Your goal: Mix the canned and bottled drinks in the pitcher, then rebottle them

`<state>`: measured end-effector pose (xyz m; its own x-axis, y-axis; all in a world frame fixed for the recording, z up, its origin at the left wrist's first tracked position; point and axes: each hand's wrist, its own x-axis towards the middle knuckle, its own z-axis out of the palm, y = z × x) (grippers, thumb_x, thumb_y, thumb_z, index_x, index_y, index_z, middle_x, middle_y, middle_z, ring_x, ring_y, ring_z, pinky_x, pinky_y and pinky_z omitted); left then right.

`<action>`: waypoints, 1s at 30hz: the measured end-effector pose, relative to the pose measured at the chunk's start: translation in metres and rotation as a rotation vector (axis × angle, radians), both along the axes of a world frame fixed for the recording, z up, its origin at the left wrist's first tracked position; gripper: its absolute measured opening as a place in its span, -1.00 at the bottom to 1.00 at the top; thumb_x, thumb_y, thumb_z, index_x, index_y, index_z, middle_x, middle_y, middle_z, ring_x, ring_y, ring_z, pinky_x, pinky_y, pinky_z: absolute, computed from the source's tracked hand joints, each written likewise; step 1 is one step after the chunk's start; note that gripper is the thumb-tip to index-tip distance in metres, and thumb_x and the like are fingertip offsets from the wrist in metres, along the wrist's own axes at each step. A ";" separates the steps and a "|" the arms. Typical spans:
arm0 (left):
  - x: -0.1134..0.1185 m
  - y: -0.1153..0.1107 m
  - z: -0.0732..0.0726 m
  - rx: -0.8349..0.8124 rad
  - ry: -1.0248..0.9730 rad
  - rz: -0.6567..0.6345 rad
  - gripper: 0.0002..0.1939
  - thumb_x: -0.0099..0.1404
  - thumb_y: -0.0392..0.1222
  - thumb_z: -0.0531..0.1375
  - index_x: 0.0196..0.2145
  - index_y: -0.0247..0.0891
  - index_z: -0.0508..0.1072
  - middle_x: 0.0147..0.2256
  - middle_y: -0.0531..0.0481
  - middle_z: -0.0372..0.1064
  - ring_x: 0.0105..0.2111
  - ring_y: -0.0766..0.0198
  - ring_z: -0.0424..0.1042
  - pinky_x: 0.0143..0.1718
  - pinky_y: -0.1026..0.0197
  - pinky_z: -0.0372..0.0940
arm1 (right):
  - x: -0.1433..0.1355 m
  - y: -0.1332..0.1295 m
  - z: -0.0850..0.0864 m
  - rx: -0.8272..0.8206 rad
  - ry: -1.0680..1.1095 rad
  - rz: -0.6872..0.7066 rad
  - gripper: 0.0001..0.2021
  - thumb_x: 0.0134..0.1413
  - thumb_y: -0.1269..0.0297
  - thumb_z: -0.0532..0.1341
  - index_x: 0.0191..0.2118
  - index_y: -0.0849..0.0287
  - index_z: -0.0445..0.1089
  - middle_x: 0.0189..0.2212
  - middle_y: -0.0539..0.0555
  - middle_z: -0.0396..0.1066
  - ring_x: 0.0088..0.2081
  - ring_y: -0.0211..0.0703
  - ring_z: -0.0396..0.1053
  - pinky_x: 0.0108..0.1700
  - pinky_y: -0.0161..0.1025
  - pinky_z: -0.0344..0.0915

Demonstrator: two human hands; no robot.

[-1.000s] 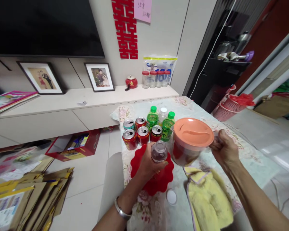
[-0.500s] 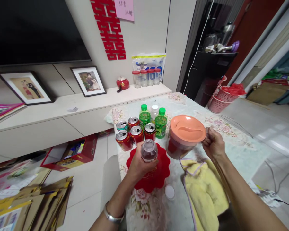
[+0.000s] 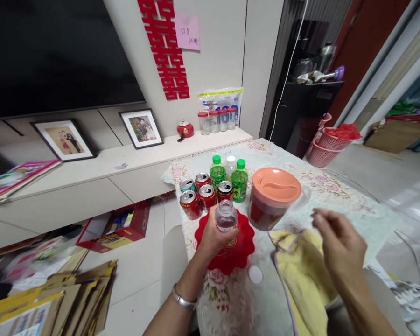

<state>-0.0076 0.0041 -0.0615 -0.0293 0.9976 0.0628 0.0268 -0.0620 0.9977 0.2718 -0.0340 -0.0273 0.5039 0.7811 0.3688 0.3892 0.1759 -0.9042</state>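
My left hand (image 3: 217,235) is wrapped round a clear uncapped bottle (image 3: 227,215), held upright over a red scalloped plate (image 3: 245,249). To its right stands a plastic pitcher (image 3: 266,212) with an orange lid (image 3: 276,183) and dark red contents. My right hand (image 3: 341,238), a little blurred, hangs in the air right of the pitcher, apart from its handle (image 3: 304,198). Its fingers are loosely bent with nothing visible in them. A white cap (image 3: 255,275) lies in front of the plate. Under the right hand is a yellow cloth (image 3: 299,280).
Several opened cans (image 3: 191,205) stand behind the plate, beside green-capped bottles (image 3: 240,182) and a white-capped bottle (image 3: 230,164). A flowered tablecloth (image 3: 322,186) covers the table. Lidded jars (image 3: 213,122) line the white cabinet (image 3: 175,151). Pink baskets (image 3: 324,154) stand on the floor.
My right hand has let go of the pitcher's handle and moved right and toward me. The left hand still holds the bottle over the plate. The whole view has shifted slightly.
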 end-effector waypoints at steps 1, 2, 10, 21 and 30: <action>0.000 0.000 0.000 0.003 -0.003 -0.004 -0.38 -0.10 -0.20 0.39 -0.07 -0.12 0.27 -0.22 0.10 0.43 -0.25 0.21 0.48 -0.14 0.16 0.39 | -0.012 -0.017 -0.004 -0.037 -0.076 0.121 -0.81 0.22 0.05 0.33 -0.22 0.05 0.53 -0.24 0.05 0.57 -0.23 -0.07 0.49 -0.16 -0.18 0.42; -0.001 0.000 0.000 0.005 -0.005 -0.008 -0.38 -0.09 -0.21 0.39 -0.06 -0.12 0.27 -0.22 0.10 0.43 -0.25 0.21 0.48 -0.13 0.16 0.39 | -0.025 -0.033 -0.010 -0.060 -0.153 0.275 -0.83 0.25 0.08 0.30 -0.25 0.04 0.53 -0.30 0.04 0.56 -0.27 -0.07 0.50 -0.23 -0.20 0.43; 0.000 -0.002 -0.002 0.007 -0.005 -0.004 -0.39 -0.07 -0.19 0.40 -0.07 -0.14 0.27 -0.22 0.09 0.43 -0.26 0.23 0.46 -0.11 0.17 0.37 | -0.084 -0.073 -0.097 -0.164 -0.675 0.472 -0.60 0.11 0.37 0.28 0.09 0.14 0.47 -0.10 0.20 0.57 -0.11 0.11 0.59 -0.10 -0.01 0.58; 0.002 -0.003 0.000 0.008 0.009 0.009 -0.38 -0.07 -0.18 0.40 -0.04 -0.14 0.29 -0.22 0.09 0.44 -0.25 0.23 0.45 -0.12 0.18 0.36 | -0.077 -0.074 -0.106 0.061 -0.725 0.542 -0.55 0.13 0.53 0.12 0.10 0.15 0.48 -0.16 0.21 0.60 -0.18 0.01 0.62 -0.17 -0.14 0.62; 0.002 -0.004 0.000 0.009 -0.001 0.014 -0.37 -0.07 -0.20 0.40 -0.03 -0.14 0.29 -0.22 0.09 0.44 -0.26 0.22 0.46 -0.13 0.16 0.38 | -0.066 -0.085 -0.107 0.197 -0.838 0.636 -0.44 -0.03 0.56 0.21 0.12 0.05 0.46 -0.05 0.19 0.64 -0.10 0.05 0.63 -0.13 -0.16 0.61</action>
